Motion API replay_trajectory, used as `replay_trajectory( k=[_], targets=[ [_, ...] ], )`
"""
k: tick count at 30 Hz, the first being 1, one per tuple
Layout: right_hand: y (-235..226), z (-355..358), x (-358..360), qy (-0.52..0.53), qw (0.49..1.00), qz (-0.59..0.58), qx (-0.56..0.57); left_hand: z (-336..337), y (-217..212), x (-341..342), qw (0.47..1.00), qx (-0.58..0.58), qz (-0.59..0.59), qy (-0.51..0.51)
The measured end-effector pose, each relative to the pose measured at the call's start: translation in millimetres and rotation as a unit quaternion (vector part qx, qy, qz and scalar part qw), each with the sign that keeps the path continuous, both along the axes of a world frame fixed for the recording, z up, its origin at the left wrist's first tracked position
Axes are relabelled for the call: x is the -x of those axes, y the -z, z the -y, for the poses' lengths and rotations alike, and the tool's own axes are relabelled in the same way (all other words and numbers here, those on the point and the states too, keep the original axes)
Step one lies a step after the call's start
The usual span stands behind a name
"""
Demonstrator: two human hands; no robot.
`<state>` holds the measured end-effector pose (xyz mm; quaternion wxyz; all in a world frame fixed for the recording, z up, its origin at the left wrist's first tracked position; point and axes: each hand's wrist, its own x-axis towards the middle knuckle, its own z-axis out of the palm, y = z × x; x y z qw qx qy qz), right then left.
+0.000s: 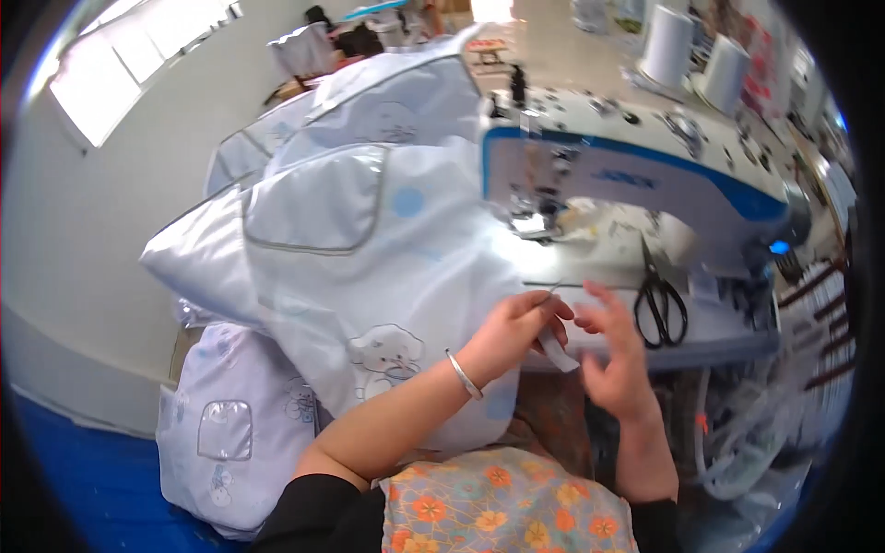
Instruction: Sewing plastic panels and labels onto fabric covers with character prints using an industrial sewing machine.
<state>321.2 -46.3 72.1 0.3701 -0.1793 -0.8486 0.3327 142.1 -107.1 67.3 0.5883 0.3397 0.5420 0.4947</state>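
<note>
1 strip (560, 354): white, narrow, flat, with a bend, short end poking out below the fingers. It's in front of the sewing machine, at the near table edge. 2 hands on it or near it. Left hand (516, 327) has the strip pinched in its fingers; 1 silver bangle (464, 375) on that wrist. Right hand (618, 369) just beside, fingers spread wide; it's blurred, so I can't tell from here if the thumb touches the strip.

Left of them, 1 big white cloth piece (313, 290): puppy print, blue dots, 1 shiny grey-edged panel. Right, 1 pair of black-handled scissors (652, 279) on the table (714, 336). Behind, 1 white-and-blue sewing machine (636, 175). Further back right, 2 white thread cones (666, 48). Lower left, 1 more printed bundle (267, 392).
</note>
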Motion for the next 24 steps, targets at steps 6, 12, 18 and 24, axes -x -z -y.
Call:
replay_trajectory(
  k=[6,12,18,24],
  targets=[
    [10,14,47,-0.003,0.991,-0.110,-0.073,4,5,29,0.991,-0.037,0.096,-0.088],
    [8,3,46,0.006,0.944,-0.079,0.320,15,5,42,0.999,-0.015,0.022,0.029],
    [13,-10,50,-0.017,0.950,-0.123,0.285,18,-1,42,0.993,-0.022,0.007,0.115],
    [11,-17,46,-0.036,0.920,-0.087,0.382,18,2,43,0.988,-0.012,0.019,0.154]
  ],
)
